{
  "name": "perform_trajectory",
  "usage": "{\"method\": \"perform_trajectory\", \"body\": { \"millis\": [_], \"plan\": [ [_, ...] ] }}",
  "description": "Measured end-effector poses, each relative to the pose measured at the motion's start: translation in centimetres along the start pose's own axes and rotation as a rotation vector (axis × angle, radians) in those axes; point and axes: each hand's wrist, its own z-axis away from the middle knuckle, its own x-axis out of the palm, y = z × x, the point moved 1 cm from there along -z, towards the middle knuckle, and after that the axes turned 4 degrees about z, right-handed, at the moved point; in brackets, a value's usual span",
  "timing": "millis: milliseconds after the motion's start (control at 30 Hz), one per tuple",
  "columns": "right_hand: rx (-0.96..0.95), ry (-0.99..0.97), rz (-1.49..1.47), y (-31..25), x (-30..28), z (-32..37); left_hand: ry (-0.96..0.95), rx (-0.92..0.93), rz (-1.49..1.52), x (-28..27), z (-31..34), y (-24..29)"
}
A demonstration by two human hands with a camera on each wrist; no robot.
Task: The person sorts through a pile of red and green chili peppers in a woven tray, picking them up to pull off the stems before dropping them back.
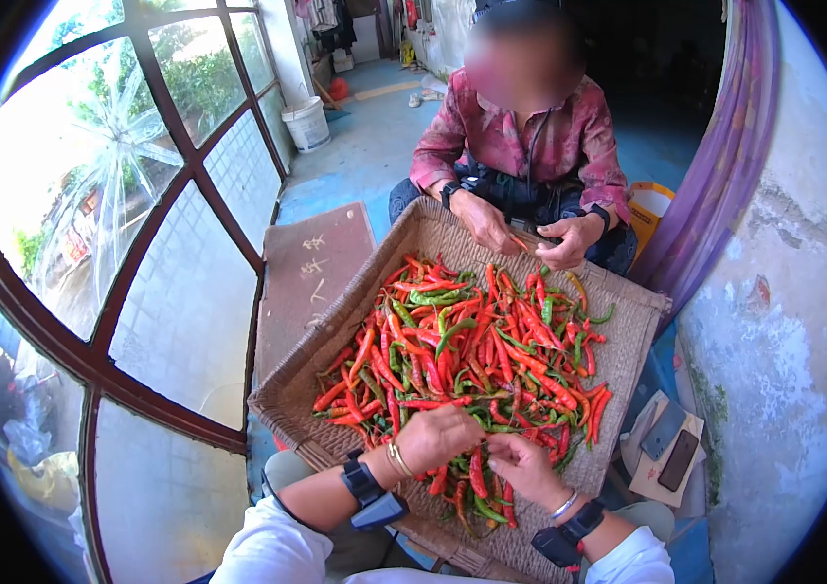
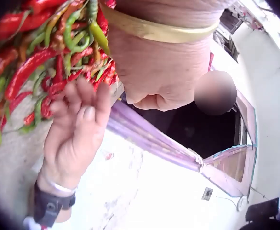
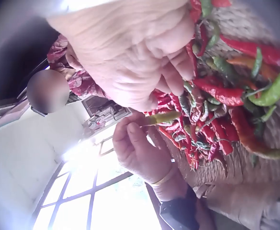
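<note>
Hands (image 1: 527, 470) nearly meet over peppers (image 1: 472, 341), left (image 1: 430, 439) seemingly pinching a chilli (image 3: 165, 118).

Yellowish chili (image 3: 164, 118), pinched, red chilies (image 1: 448, 368), in basket (image 1: 623, 307)

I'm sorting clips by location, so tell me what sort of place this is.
Probably a home's glazed porch or front room, somewhat worn: a brown-framed, grid-like glass window wall with one cracked pane, a long purple patterned fabric curtain, and a flaking, white-and-bluish plaster wall.
</note>
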Motion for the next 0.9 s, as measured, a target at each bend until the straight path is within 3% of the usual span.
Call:
{"method": "perform_trajectory", "body": {
  "millis": [33, 67, 133, 200, 267, 300, 367, 400, 467, 600, 733, 900],
  "plan": [
    [-0.183, 0.053, 0.115, -0.3, 0.1, 0.0, 0.044, 0.017, 0.091, -0.1, -0.3, 1.2],
    [-0.177, 0.054, 0.116, -0.5, 0.1, 0.0, 0.088, 0.033, 0.185, 0.1, -0.3, 1.9],
    [-0.468, 0.036, 0.346, -1.3, 0.1, -0.1, 0.109, -0.029, 0.306, 1.2, 0.6, 2.6],
    [-0.458, 0.03, 0.332, -1.6, 0.4, 0.2, 0.13, -0.094, 0.422, 1.5, 0.9, 2.7],
    [-0.102, -0.06, 0.004, -0.8, 0.7, 0.6, 0.12, -0.151, 0.553, 1.5, 0.8, 2.6],
    [-0.102, -0.059, 0.003, -0.5, 0.6, 0.6, 0.119, -0.151, 0.553, 1.4, 0.9, 2.5],
    [0.025, -0.221, -0.08, 0.4, 0.6, 0.5, 0.01, -0.454, 0.799, 1.5, 1.3, 2.2],
    [0.025, -0.22, -0.08, 0.2, 0.6, 0.5, 0.009, -0.453, 0.799, 1.5, 1.3, 2.1],
    [0.036, -0.205, -0.144, -0.4, 0.4, 0.6, 0.219, -0.64, 1.266, 1.7, 1.4, 1.4],
    [0.013, -0.097, -0.107, -0.9, -0.5, 0.3, 0.333, -0.835, 1.271, 1.7, 1.6, -0.4],
    [0.036, 0.075, -0.292, -0.3, -1.0, 0.1, 0.367, -0.971, 1.299, 2.1, 1.7, -1.3],
    [0.066, 0.17, -0.555, 0.5, -1.7, 0.1, 0.176, -0.986, 1.269, 2.4, 1.9, -1.8]
  ]
}}
